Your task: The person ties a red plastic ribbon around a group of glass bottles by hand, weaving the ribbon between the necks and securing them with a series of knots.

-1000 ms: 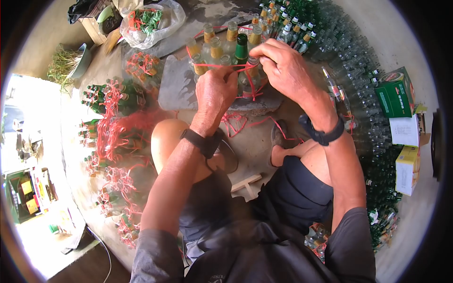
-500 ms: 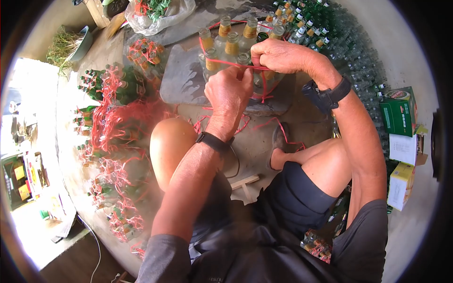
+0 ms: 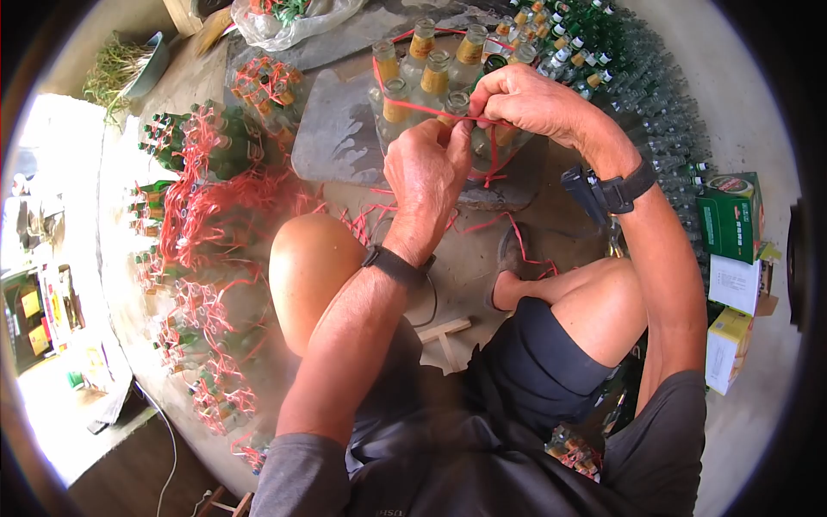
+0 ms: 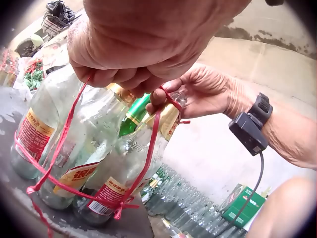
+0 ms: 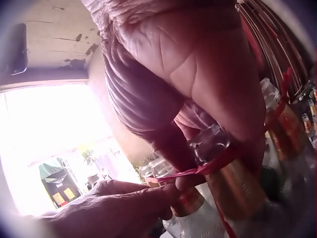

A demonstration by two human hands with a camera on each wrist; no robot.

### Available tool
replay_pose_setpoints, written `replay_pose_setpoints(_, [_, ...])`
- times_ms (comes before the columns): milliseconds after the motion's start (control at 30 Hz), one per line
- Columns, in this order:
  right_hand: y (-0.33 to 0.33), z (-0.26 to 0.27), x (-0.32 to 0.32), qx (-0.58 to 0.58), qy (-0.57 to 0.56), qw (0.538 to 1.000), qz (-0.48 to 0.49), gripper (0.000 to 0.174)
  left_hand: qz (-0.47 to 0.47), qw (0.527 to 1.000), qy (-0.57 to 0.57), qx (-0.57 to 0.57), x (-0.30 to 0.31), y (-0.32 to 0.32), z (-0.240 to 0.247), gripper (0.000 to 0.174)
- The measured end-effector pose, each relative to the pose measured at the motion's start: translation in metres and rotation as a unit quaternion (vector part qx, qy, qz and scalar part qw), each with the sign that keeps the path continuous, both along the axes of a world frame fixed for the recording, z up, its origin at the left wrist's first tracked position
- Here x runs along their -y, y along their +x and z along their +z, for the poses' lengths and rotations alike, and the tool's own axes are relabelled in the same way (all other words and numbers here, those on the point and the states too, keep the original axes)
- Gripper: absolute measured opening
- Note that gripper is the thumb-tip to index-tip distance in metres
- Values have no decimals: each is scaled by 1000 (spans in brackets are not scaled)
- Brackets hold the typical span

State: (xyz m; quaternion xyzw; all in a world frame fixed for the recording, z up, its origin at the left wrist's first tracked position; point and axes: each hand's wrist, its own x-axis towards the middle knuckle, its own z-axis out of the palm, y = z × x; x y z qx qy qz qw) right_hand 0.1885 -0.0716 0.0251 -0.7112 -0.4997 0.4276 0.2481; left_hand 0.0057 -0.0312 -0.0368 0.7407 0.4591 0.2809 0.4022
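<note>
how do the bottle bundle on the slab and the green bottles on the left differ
The bottle bundle is mostly clear glass; the green bottles are dark green. The bundle stands on the grey slab, the green bottles on the floor. Both have red string.

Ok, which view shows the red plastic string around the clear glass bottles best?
The left wrist view: it catches the red plastic string side-on, its lower band across the clear glass bottles and two strands rising. The head view shows mainly the upper loop, from above; the right wrist view, only short stretches close up.
</note>
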Motion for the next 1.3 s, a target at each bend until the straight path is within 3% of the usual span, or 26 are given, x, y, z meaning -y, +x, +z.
replay_pose_setpoints(267, [-8, 9, 9, -59, 69, 993, -78, 21, -2, 998, -44, 42, 5, -5, 2, 35])
replay_pose_setpoints(400, [-3, 10, 10, -67, 89, 991, -67, 18, -9, 997, -57, 49, 7, -3, 1, 33])
replay_pose_setpoints(567, [9, 17, 5, 84, 46, 992, 87, 13, -5, 997, -56, 60, 8, -1, 0, 32])
replay_pose_setpoints(700, [5, 20, 5, 187, 53, 976, 101, 14, -14, 995, -71, 72, 10, 1, -1, 31])
replay_pose_setpoints(767, [4, 19, 10, 347, 181, 908, 153, 16, -12, 994, -81, 77, 11, 2, -1, 31])
replay_pose_setpoints(900, [0, 36, 12, 425, 170, 862, 217, 9, -10, 992, -81, 91, 13, 3, -2, 31])
replay_pose_setpoints(967, [-1, 38, 16, 501, 206, 804, 246, 5, -8, 992, -85, 95, 13, 4, -2, 31])
replay_pose_setpoints(1067, [7, 43, 14, 524, 224, 766, 297, 5, -9, 991, -86, 102, 13, 6, -3, 32])
replay_pose_setpoints(1300, [9, 49, 2, 532, 259, 733, 335, 6, -8, 992, -87, 94, 16, 8, 0, 33])
